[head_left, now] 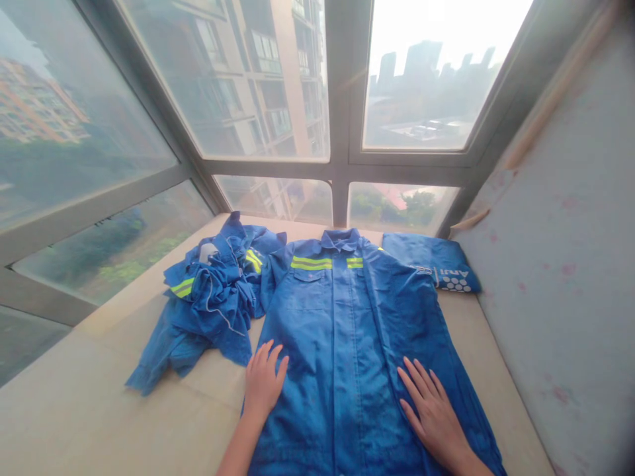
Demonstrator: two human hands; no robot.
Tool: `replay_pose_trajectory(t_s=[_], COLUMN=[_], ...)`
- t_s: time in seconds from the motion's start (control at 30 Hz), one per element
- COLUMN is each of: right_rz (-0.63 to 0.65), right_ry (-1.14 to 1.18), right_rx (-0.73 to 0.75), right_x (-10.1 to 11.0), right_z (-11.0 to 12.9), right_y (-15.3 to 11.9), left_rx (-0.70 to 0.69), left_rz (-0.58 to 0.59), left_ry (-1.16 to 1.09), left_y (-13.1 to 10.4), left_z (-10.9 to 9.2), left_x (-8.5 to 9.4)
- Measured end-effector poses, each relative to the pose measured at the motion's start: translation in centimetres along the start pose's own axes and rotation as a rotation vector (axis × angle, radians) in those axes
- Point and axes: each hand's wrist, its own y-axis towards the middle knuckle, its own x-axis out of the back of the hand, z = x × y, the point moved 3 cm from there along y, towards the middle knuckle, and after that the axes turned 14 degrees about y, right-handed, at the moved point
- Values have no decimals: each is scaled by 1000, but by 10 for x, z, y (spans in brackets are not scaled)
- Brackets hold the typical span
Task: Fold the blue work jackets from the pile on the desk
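Note:
A blue work jacket (342, 344) with yellow-green reflective stripes lies spread out face up, its collar toward the windows. My left hand (265, 377) rests on the jacket's left edge, fingers stretched and slightly apart. On the right part of the jacket, my right hand (429, 403) lies flat with its fingers extended. Neither hand grips anything. To the left is a crumpled blue garment (213, 304) with similar stripes and a pale cord across it. A folded blue garment (431, 258) with white lettering and dots sits beyond the jacket's right shoulder.
The clothes lie on a beige ledge (89, 396). Grey-framed windows (340, 119) close it off at the back and left. A pale patterned wall (560, 284) stands along the right side, with peeling material near the window frame.

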Motion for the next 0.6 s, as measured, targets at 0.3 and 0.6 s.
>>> replay_pose_trajectory(t_s=[0.3,0.6], right_rz=[15,-12], right_ry=[-16,-34], right_rx=[82,103], right_x=[6,3], right_z=[-22,-28], right_y=[-16,-16], left_rx=[622,624], left_rz=[92,12], left_ry=[-592,-676], left_y=[128,190], left_z=[35,9], left_x=[5,16])
